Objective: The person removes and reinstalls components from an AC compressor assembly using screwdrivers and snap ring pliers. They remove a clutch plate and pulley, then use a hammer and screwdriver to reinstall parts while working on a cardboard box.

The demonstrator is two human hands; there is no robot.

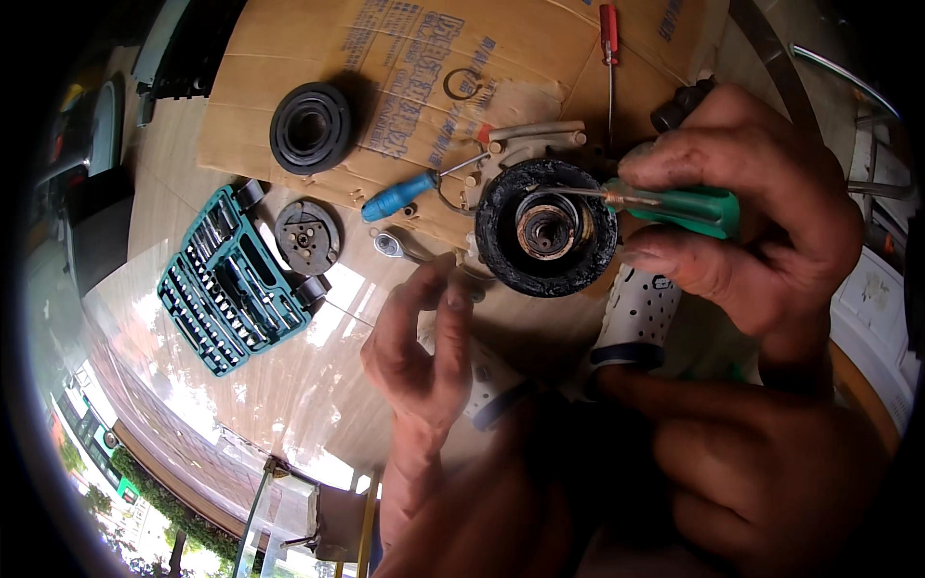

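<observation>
My right hand [761, 202] grips a screwdriver with a clear green handle [715, 212]. Its thin shaft reaches left over a round black coil housing [496, 252], the tip near the ring around the central shaft [547, 236]. This housing sits on a grey metal compressor body [540, 140], mostly hidden beneath it. Left of the housing is my left hand [419, 347], thumb and finger brought close together in a pinch; what they hold, if anything, cannot be made out. A ratchet wrench [390, 246] lies just beyond those fingertips.
On the cardboard [289, 48] lie a black pulley [311, 128], a snap ring [463, 85], a blue-handled screwdriver [400, 196] and a red-handled screwdriver [609, 34]. A round clutch plate [307, 237] rests beside a teal socket set case [265, 332]. White clogs [636, 318] show below the housing.
</observation>
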